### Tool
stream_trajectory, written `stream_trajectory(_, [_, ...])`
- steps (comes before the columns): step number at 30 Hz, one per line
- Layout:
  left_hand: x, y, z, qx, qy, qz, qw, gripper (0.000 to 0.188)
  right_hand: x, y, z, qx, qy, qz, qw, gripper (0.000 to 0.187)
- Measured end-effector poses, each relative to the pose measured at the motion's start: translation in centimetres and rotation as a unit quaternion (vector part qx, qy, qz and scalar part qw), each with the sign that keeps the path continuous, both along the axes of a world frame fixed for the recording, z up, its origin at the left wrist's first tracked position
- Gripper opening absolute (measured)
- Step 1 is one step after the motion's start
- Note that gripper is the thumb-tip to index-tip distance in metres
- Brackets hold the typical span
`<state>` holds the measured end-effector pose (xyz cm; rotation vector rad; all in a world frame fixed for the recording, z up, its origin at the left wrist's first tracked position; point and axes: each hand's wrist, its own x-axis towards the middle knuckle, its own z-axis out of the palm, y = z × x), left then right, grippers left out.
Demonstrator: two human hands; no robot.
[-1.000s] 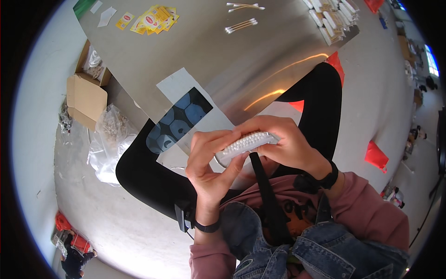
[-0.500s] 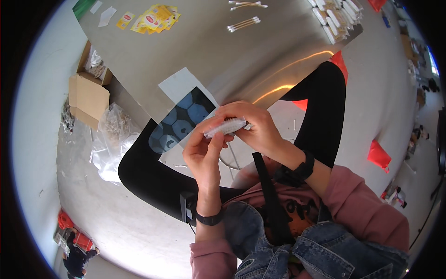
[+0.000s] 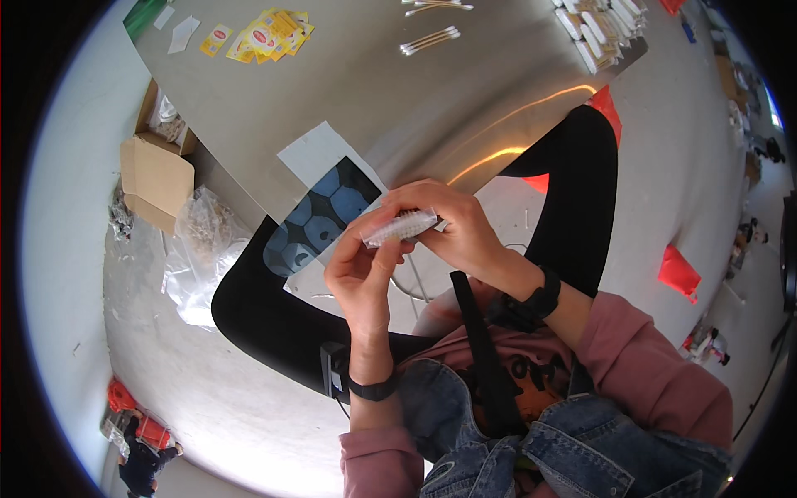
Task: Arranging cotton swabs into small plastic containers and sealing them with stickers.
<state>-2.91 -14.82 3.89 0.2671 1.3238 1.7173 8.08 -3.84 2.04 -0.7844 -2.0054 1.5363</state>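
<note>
Both of my hands are raised together just off the near edge of the table, holding a small clear plastic packet [image 3: 399, 228] with rows of small whitish tips inside. My left hand [image 3: 361, 267] grips its left end, thumb underneath and fingers curled round it. Bent over from the right, my right hand [image 3: 455, 222] has its fingers closed on the packet's far side and right end; its fingertips are partly hidden. On the table beyond lie several loose cotton swabs [image 3: 429, 41] in two small groups.
The metal table [image 3: 332, 91] carries yellow packets [image 3: 270, 35], a heap of white packs [image 3: 599, 33] and a white sheet [image 3: 322, 154]. A blue-and-black patterned piece [image 3: 320, 217] lies by my left knee. An open carton [image 3: 158, 178] and plastic bag [image 3: 203, 249] stand left.
The view has shifted slightly, moving the table items a little left and up in the picture. Both hands keep their grip on the packet, almost unmoved.
</note>
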Motion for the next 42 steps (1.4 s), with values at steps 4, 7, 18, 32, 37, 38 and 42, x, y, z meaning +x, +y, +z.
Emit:
stream_trajectory(4, [0.1,0.0,-0.5,0.004,0.048,-0.018,0.999,0.037,-0.1,0.1,0.3,-0.005,0.000,0.009,1.000,0.042])
stream_trajectory(7, [-0.1,0.1,-0.5,-0.025,0.098,-0.035,0.994,0.038,0.1,0.2,0.1,-0.012,-0.003,0.012,1.000,0.043])
stream_trajectory(18, [-0.8,0.5,-0.1,-0.047,0.269,-0.046,0.961,0.032,0.4,1.0,1.3,-0.019,-0.016,0.030,0.999,0.039])
stream_trajectory(32, [-2.1,0.6,0.7,-0.052,0.304,-0.115,0.944,0.027,1.2,3.3,2.3,-0.013,-0.099,0.150,0.984,0.030])
stream_trajectory(37, [-2.0,0.6,0.6,-0.047,0.298,-0.095,0.949,0.027,1.3,3.1,1.7,-0.003,-0.090,0.149,0.985,0.030])
stream_trajectory(38, [-1.9,0.6,0.5,-0.047,0.298,-0.095,0.949,0.027,1.3,3.1,1.5,0.007,-0.078,0.149,0.986,0.033])
stream_trajectory(42, [-1.7,0.5,-0.1,-0.056,0.271,-0.076,0.958,0.028,0.8,3.0,2.9,-0.023,-0.080,0.115,0.990,0.041])
